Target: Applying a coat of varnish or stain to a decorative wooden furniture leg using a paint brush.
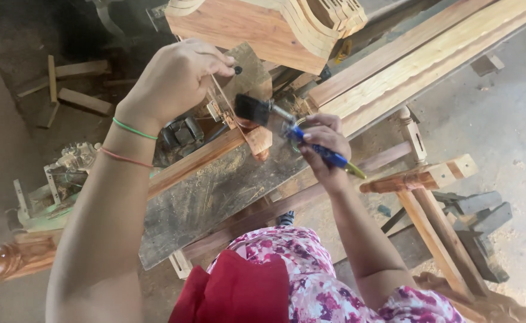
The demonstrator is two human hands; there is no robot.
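My left hand (176, 78) grips a thin carved wooden piece (239, 122), holding it upright over a worn workboard (215, 191). My right hand (324, 146) holds a paintbrush with a blue handle (320, 149); its dark bristles (251, 109) touch the wooden piece just below my left fingers. The lower end of the piece looks reddish and glossy. Two thin bands, one green and one red, circle my left wrist.
Long pale timber mouldings (430, 57) run diagonally at the upper right. A stack of curved wooden parts (275, 27) lies at the top. A wooden sawhorse (430, 197) stands at the right, over a floor of sawdust. A varnished turned leg (5, 260) shows at the lower left.
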